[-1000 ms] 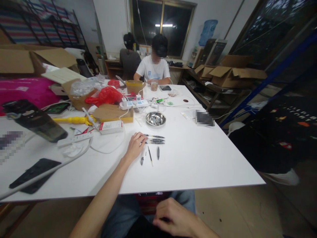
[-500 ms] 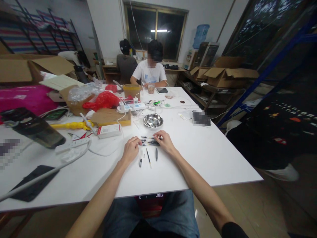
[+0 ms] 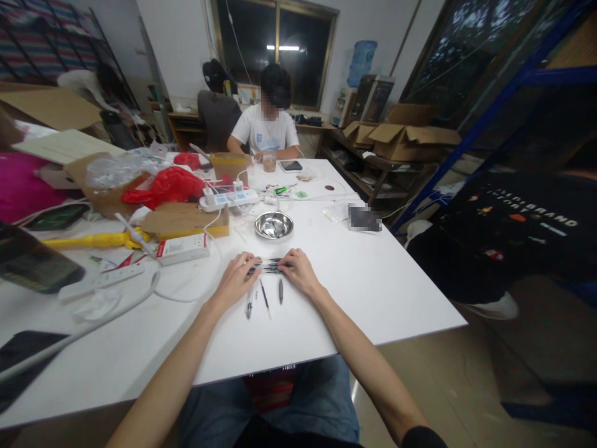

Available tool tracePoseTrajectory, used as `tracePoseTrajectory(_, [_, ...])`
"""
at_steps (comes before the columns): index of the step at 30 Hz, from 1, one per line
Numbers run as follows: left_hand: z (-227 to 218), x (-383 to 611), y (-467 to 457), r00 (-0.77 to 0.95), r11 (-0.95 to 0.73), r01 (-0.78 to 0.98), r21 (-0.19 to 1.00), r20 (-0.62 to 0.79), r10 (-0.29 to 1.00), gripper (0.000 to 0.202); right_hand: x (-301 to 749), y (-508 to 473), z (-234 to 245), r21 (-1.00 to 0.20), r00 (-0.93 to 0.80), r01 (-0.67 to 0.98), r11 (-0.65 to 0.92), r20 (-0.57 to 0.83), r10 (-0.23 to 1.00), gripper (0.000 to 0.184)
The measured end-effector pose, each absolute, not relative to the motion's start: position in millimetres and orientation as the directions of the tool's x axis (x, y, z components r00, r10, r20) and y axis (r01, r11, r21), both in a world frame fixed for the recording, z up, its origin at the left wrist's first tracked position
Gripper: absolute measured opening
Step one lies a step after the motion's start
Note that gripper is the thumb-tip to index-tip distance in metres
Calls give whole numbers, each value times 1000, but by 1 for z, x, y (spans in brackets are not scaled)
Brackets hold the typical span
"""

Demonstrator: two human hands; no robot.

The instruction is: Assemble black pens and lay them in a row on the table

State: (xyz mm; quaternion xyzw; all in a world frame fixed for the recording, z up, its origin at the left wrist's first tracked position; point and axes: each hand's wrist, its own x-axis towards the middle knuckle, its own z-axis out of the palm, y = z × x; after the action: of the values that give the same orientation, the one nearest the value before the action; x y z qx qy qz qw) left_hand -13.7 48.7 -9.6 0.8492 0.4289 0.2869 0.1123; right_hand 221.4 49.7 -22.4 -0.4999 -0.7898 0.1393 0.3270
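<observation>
Several pens lie side by side across the white table in front of me. My left hand is closed at their left ends, with its fingers bent over them. At the right ends, the fingertips of my right hand pinch the row, partly hiding it. Nearer to me lie a clear pen barrel with a dark tip, a thin pen refill and a short dark grey barrel. A tiny piece, too small to make out, sits between the first two.
Beyond my hands stands a shiny metal bowl with small parts in it. To the left are a white and red box, a power strip, a cable and red bags. A person sits at the far end.
The view has swung right, so the scene sits further left. My left fingers reach further over the pens' left ends, and my right fingers have drawn closer together on the right ends.
</observation>
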Motion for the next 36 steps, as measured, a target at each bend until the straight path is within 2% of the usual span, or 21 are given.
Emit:
tracePoseTrajectory(8, [-17, -21, 49, 487, -611, 633, 475, 369, 791, 27, 220, 45, -18, -563, -278, 670, 484, 414, 867, 10])
tracePoseTrajectory(12, [-11, -20, 46, 448, -598, 638, 486, 397, 801, 19, 219, 45, -19, -583, -260, 650, 487, 431, 864, 14])
tracePoseTrajectory(15, [-2, -20, 40, 406, -579, 636, 509, 418, 813, 23, 220, 44, -19, -591, -266, 631, 503, 445, 855, 14])
tracePoseTrajectory(19, [4, -25, 31, 369, -479, 697, 533, 306, 877, 32, 220, 37, -16, -610, -291, 595, 524, 445, 847, 14])
tracePoseTrajectory(24, [2, -31, 23, 365, -408, 790, 458, 184, 913, 38, 216, 13, -9, -640, -379, 515, 570, 427, 821, 19])
tracePoseTrajectory(27, [1, -31, 20, 381, -406, 814, 415, 147, 913, 39, 213, -4, -1, -621, -511, 469, 628, 390, 767, 38])
tracePoseTrajectory(32, [1, -28, 21, 415, -430, 804, 412, 131, 901, 31, 213, -15, 17, -560, -709, 452, 694, 247, 661, 95])
tracePoseTrajectory(36, [2, -28, 22, 414, -430, 796, 427, 135, 900, 26, 214, -7, 24, -527, -777, 474, 706, 127, 616, 112])
